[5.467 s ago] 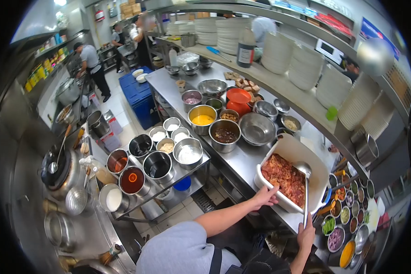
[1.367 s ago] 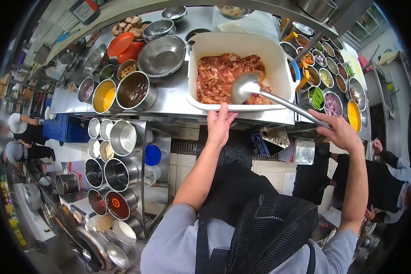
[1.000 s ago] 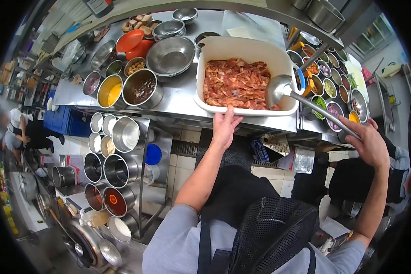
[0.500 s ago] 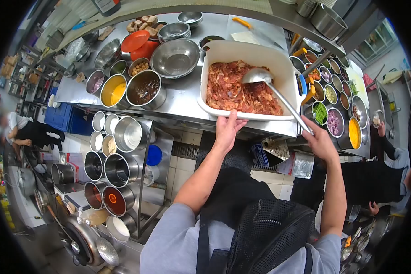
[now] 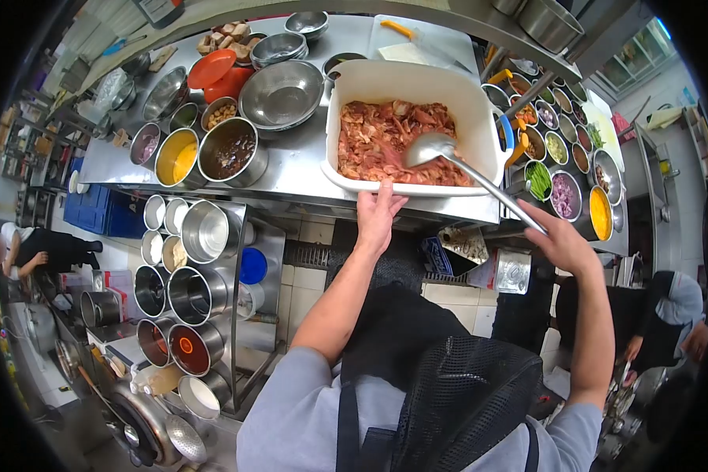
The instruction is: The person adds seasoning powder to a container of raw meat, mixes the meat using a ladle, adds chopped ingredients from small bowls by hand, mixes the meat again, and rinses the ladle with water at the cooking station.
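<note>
A deep white plastic tub stands near the counter's front edge and holds sliced raw meat in a reddish marinade. My left hand grips the tub's near rim, with fingertips at the edge. In my right hand is the long handle of a metal ladle, my fingers wrapped round its end. The ladle's bowl rests among the meat on the near side, its rounded back facing up, and the handle crosses the tub's near right rim.
Metal bowls, pots of sauce and a red plastic container crowd the counter's left. A knife lies behind the tub. Ingredient pots stand right. A rack of pots is below left. A co-worker bends at right.
The ladle's bowl has come towards the tub's near side, and my right hand has drawn back with the handle. The co-worker at right has moved away from the ingredient pots. My view has shifted slightly.
</note>
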